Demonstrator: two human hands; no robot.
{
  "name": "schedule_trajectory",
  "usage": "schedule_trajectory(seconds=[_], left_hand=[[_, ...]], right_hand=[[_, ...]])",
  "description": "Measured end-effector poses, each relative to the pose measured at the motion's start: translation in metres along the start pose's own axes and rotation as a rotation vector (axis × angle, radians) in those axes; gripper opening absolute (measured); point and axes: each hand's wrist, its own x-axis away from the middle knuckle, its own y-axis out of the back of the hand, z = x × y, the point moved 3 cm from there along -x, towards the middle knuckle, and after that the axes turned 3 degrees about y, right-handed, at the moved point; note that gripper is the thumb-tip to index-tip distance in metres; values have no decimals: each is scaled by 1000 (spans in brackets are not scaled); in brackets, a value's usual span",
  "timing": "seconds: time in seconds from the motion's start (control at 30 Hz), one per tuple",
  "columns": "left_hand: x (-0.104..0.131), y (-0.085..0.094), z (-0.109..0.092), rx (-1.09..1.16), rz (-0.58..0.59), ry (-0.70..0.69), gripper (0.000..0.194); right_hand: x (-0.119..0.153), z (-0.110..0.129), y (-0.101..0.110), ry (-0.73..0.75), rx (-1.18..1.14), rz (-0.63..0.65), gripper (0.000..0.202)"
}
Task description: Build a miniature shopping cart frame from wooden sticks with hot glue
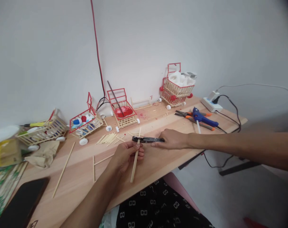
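My left hand pinches a pair of thin wooden sticks that slant upward over the table's front part. My right hand is wrapped round the handle of a black cutting tool. The tool's head lies across the sticks, just above my left fingertips. Behind my left hand lies a pile of short cut sticks. Sticks joined in a T shape lie left of my left hand, and a single long stick lies farther left.
Small stick-built carts with red rims stand along the wall, one stacked pair at the right. A blue glue gun, pliers and a power strip are at the right. A phone and wrapped sticks lie front left.
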Motion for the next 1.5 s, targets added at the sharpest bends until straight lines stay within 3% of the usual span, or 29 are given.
schedule_trajectory(seconds=[0.13, 0.27, 0.5, 0.9, 1.17, 1.5], left_hand=[[3, 1, -6, 8, -8, -14, 9], [3, 2, -9, 19, -5, -23, 6], [2, 6, -10, 44, -74, -1, 9], [1, 4, -3, 8, -57, 18, 12], [1, 2, -1, 0, -43, 25, 12], [0, 0, -3, 12, -43, 20, 10]], right_hand=[[0, 7, 10, 30, 21, 32, 78], [0, 10, 16, -35, 55, 40, 82], [-11, 13, 8, 7, -34, 22, 78], [-6, 8, -2, -24, -7, 10, 73], [-5, -1, -7, 18, 17, -3, 80], [-1, 5, 2, -14, 28, -7, 78]])
